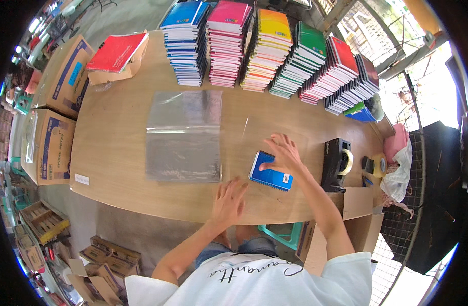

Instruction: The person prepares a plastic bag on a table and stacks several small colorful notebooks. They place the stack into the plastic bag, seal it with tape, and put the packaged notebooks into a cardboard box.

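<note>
Head view: right hand (281, 153) spread flat on blue notebook (270, 172).

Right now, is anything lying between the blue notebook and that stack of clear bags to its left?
Nothing visible. The blue notebook lies under the right hand; only bare table separates it from the clear bags.

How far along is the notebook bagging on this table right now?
Early, it seems. Done: no bagged notebook shows. In hand: the right hand presses a blue spiral notebook that seems to lie in a clear bag, while the left hand rests flat on the table. Left: the tall notebook stacks and spare clear bags.
</note>
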